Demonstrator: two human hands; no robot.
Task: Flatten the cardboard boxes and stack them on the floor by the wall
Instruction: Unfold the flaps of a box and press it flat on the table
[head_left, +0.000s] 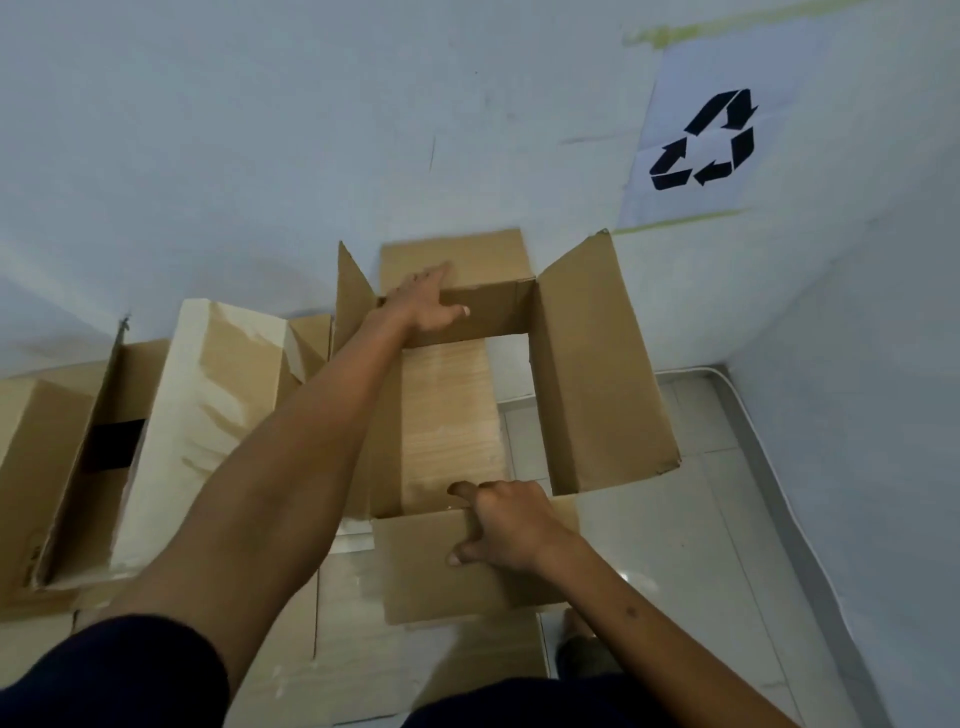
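Both hands grip an open cardboard box: left hand on its far edge, right hand pinching the near flap. More boxes crowd its left; a recycling sign hangs on the wall.

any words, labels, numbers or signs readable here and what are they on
No words, brand names or numbers can be read anywhere.
Recycling symbol, three black chasing arrows, no lettering: on a white paper sheet taped to the wall.
Open cardboard box held by the left hand and right hand: plain, no print visible.
Boxes on the left: no text, only a dark patch that cannot be read.
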